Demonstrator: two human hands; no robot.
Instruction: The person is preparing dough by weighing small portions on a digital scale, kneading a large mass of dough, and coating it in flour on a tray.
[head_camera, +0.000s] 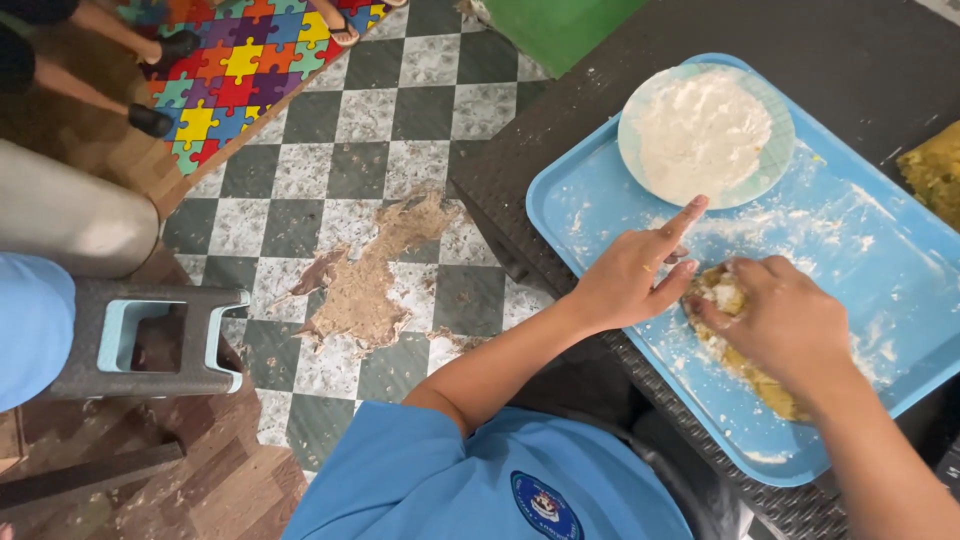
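Dough (735, 340), yellowish and flour-dusted, sits under my right hand (785, 320), fingers curled down onto its upper end. My left hand (630, 280) presses its side, forefinger pointing toward the flour plate (775, 165). The lump runs lengthwise down the blue tray (880, 260), toward me.

Dough (722, 296), yellowish lump, floured, lying on blue tray (870, 262), pressed between both hands, partly hidden under right hand (785, 322)

Single head view, steeply downward, close over tray (600, 200).
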